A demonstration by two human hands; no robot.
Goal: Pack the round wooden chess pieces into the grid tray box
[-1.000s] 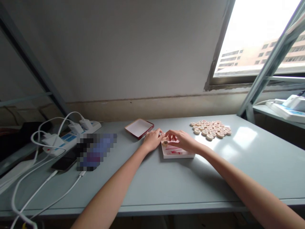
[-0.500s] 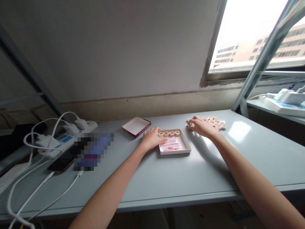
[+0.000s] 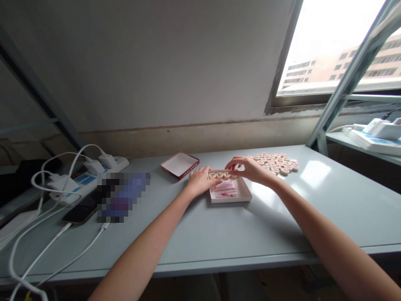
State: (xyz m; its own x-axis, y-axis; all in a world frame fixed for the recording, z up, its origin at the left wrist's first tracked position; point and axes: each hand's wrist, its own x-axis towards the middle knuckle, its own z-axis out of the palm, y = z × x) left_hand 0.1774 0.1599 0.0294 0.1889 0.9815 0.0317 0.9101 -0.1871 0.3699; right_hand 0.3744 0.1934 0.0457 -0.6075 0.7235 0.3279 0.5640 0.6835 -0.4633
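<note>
Head view: right hand (image 3: 252, 170) is reaching over wooden xiangqi pieces (image 3: 219, 175) lined along the far wall of a white card tray (image 3: 232, 201); left hand (image 3: 199, 182) is resting against the tray's left side.
Contents: 3 pieces are showing in the tray, and any further one is hidden beneath the right fingers. 1 loose heap (image 3: 275, 164) of pieces, too packed to count, is lying on the bench (image 3: 282, 225), with 1 red-edged box lid (image 3: 180, 165) lying left of the tray. Handling: the pieces are judged stiff, light and smooth, best taken by the rim between fingertips. Right fingers are curving apart over the row, though any grip cannot be told; left fingers are lying together, holding nothing.
</note>
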